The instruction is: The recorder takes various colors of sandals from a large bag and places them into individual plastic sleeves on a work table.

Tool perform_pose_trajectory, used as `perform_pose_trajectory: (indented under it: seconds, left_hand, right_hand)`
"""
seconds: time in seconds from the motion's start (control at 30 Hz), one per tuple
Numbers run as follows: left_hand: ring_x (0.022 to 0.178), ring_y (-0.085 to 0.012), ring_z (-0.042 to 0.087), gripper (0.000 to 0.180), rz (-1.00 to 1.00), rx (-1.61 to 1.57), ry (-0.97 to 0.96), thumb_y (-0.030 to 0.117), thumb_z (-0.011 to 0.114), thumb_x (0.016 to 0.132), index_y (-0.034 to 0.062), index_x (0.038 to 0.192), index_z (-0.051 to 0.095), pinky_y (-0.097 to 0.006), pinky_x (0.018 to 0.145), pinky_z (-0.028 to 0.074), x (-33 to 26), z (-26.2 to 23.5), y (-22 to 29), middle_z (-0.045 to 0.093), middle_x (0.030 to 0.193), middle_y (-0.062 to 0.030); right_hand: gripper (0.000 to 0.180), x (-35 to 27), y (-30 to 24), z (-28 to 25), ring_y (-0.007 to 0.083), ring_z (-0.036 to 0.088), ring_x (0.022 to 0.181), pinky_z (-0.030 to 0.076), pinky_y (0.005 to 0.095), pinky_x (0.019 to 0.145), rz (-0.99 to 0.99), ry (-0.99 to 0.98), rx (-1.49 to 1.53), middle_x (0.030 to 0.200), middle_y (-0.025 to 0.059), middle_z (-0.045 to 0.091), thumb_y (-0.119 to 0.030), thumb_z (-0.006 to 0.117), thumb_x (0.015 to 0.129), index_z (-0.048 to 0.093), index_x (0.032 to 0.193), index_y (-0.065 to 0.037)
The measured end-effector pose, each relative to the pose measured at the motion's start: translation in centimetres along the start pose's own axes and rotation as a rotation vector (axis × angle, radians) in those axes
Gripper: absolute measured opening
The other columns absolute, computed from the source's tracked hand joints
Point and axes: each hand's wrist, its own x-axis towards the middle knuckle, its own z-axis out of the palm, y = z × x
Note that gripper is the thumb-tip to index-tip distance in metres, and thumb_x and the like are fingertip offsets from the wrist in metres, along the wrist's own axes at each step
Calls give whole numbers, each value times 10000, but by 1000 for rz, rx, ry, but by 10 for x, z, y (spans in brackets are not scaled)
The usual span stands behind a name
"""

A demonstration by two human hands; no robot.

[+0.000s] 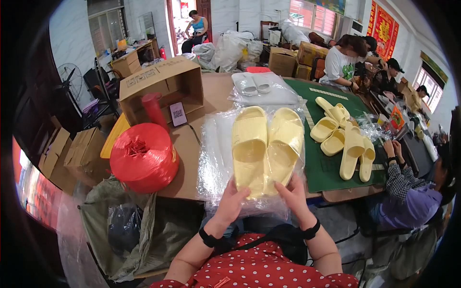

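Observation:
A pair of pale yellow slide slippers (250, 158) lies side by side in a clear plastic bag (302, 168), toes pointing away from me. My left hand (232, 200) is closed on the heel end at the left, thumb on top. At the right heel, my right hand (294, 193) grips the bagged pair the same way; the fingers beneath are hidden. Under the slippers is a stack of clear plastic bags (213, 158) at the table's near edge. More yellow slippers (353, 146) lie loose on the green mat (314, 175) to the right.
A big red roll of plastic twine (144, 158) and an open cardboard box (163, 79) stand on the left. White slippers (254, 84) in a bag lie at the far side. A co-worker's hands (394, 150) are at the right edge. A sack (115, 230) hangs open below left.

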Motion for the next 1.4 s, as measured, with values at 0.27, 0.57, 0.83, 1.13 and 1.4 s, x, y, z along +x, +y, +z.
perform_pose_trajectory:
  seconds: [0.27, 0.57, 0.83, 1.13, 1.4]
  left_hand:
    - [1259, -182, 513, 632, -119, -87, 6, -1, 616, 917, 75, 1482, 343, -351, 1054, 443, -26, -19, -38, 510, 1397, -66]
    - [1117, -210, 561, 348, 763, 488, 658, 66, 579, 974, -14, 1305, 507, -342, 948, 462, -73, -72, 69, 574, 1252, -101]
    - [1266, -259, 488, 452, 1323, -514, 1178, 240, 534, 1005, -15, 1370, 453, -373, 1082, 440, -115, -280, 119, 519, 1363, -134]
    - [993, -204, 543, 391, 730, -298, 1183, 356, 608, 951, 87, 1232, 570, -376, 879, 451, -69, -262, 80, 594, 1090, -53]
    - [1446, -284, 303, 572, 709, 676, 790, 129, 509, 988, -83, 1481, 312, -392, 1187, 215, -65, -91, 89, 301, 1572, -195]
  right_hand:
    - [594, -18, 21, 27, 201, 591, 1122, 494, 339, 935, -119, -85, -162, 1260, 139, 585, -79, 698, 889, 395, 1390, 24]
    - [419, -18, -12, 8, 155, 569, 1009, 439, 279, 822, -89, -228, -404, 1149, 91, 628, -111, 575, 836, 581, 1243, -12]
    - [146, -12, 1, -18, 88, 576, 884, 434, 213, 696, -109, -129, -221, 980, 34, 643, -118, 622, 947, 636, 1056, -22]
    - [81, -17, -14, -21, 62, 553, 803, 428, 218, 695, -48, 32, -387, 859, 1, 639, -75, 634, 931, 658, 956, -2]
    - [107, 13, -14, -99, 64, 581, 758, 454, 220, 630, -228, 457, -573, 853, 7, 657, -106, 703, 873, 688, 943, -26]
